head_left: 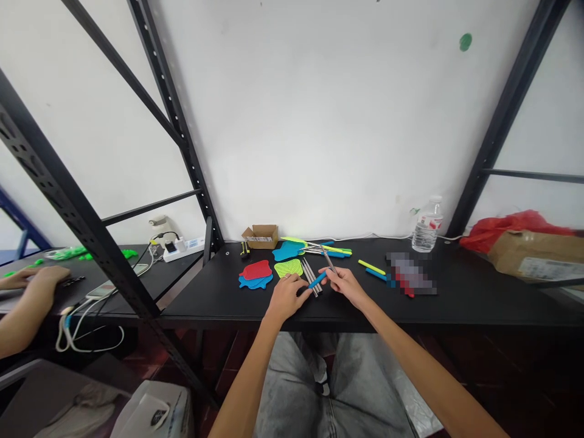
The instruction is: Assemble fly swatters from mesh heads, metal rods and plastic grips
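Observation:
A short blue handle tube slants between my two hands. The thumb and fingers of my left hand close on its lower left end. My right hand grips a thin metal rod that points up and left, and its fingertips meet the tube's upper end. Several metal rods lie on the table under the tube. Beside my left hand is a yellow-green fly swatter head. Left of it, a red swatter head overlaps a blue swatter head.
Behind lie several fly swatters and a small open cardboard box. A yellow-green tube and a water bottle stand out on the right. Black rack posts flank the table; another person's hand is at far left.

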A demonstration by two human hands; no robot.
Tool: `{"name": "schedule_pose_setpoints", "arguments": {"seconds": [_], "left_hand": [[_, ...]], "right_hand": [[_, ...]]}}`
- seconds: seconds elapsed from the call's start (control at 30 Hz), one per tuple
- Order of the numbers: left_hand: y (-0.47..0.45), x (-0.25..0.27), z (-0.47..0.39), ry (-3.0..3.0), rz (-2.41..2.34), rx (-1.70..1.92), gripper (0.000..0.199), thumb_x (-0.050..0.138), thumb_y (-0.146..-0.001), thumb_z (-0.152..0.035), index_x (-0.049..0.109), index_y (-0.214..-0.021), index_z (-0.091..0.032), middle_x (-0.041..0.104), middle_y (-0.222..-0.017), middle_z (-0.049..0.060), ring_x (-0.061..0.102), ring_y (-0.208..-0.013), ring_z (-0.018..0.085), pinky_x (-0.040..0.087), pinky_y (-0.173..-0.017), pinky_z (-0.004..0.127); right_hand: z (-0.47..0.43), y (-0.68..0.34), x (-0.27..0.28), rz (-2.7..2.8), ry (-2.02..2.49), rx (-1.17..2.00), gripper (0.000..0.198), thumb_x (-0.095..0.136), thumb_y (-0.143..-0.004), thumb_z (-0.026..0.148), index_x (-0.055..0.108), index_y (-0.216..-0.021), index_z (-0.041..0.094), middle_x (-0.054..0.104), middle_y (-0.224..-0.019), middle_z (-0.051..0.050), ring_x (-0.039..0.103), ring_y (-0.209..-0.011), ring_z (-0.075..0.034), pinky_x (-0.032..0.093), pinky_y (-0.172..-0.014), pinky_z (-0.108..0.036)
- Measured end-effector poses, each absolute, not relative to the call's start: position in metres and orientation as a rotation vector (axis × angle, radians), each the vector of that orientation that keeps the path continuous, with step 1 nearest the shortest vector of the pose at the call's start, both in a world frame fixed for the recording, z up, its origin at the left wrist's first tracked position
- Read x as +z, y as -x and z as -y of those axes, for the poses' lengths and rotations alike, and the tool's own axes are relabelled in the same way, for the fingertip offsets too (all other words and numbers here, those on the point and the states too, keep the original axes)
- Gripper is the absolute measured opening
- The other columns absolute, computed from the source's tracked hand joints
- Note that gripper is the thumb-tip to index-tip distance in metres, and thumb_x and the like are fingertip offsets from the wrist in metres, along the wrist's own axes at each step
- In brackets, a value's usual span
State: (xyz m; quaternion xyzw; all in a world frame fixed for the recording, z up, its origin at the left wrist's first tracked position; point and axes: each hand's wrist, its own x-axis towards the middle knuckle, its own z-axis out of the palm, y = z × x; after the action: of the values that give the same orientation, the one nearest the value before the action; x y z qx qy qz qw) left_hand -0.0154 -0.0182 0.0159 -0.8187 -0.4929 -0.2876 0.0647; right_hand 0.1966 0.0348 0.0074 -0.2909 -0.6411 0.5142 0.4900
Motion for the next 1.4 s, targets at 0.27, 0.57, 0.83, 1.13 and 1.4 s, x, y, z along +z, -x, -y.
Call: {"name": "schedule_pose_setpoints", "arguments": {"seconds": [0.27,0.57,0.83,1.13,1.4], "left_hand": [[0.016,0.013,0.016,2.4,1.547,-0.854,0.025,0.046,-0.096,-0.035,0.067,-0.093,-0.022,0.062,-0.095,0.005,0.057,-0.093,0.019,0.042,-0.086,0.033],[0.017,0.012,0.015,2.37,1.571,-0.824,0.024,0.045,-0.096,-0.034,0.066,-0.095,-0.022,0.062,-0.096,0.005,0.057,-0.092,0.019,0.043,-0.085,0.032],[0.018,0.01,0.014,2.342,1.573,-0.825,0.024,0.045,-0.096,-0.033,0.066,-0.093,-0.021,0.061,-0.095,0.005,0.057,-0.09,0.019,0.043,-0.084,0.032],[0.018,0.01,0.013,2.346,1.588,-0.814,0.024,0.045,-0.096,-0.032,0.066,-0.095,-0.022,0.061,-0.097,0.005,0.057,-0.09,0.019,0.044,-0.084,0.032],[0.018,0.009,0.014,2.333,1.594,-0.813,0.023,0.046,-0.095,-0.032,0.066,-0.095,-0.022,0.061,-0.097,0.005,0.057,-0.092,0.019,0.044,-0.085,0.032]], "right_hand": [[-0.041,-0.198,0.005,1.356,0.745,1.3,0.054,0.057,-0.08,0.065,0.072,-0.098,0.016,0.07,-0.08,-0.008,0.05,-0.053,-0.011,0.029,-0.041,-0.022],[-0.044,-0.202,0.001,1.139,0.765,1.229,0.06,0.054,-0.075,0.074,0.071,-0.08,0.017,0.037,-0.049,0.005,0.03,-0.038,-0.008,0.029,-0.037,-0.025],[-0.047,-0.204,0.002,1.006,0.758,1.232,0.052,0.066,-0.072,0.066,0.07,-0.086,0.015,0.062,-0.073,-0.005,0.05,-0.05,-0.011,0.035,-0.041,-0.023],[-0.045,-0.204,0.004,0.995,0.746,1.228,0.053,0.064,-0.072,0.068,0.069,-0.081,0.016,0.062,-0.068,-0.005,0.051,-0.048,-0.011,0.034,-0.04,-0.024],[-0.047,-0.202,-0.001,1.127,0.769,1.218,0.054,0.062,-0.073,0.069,0.07,-0.08,0.016,0.063,-0.067,-0.005,0.052,-0.049,-0.01,0.035,-0.041,-0.023]]}}
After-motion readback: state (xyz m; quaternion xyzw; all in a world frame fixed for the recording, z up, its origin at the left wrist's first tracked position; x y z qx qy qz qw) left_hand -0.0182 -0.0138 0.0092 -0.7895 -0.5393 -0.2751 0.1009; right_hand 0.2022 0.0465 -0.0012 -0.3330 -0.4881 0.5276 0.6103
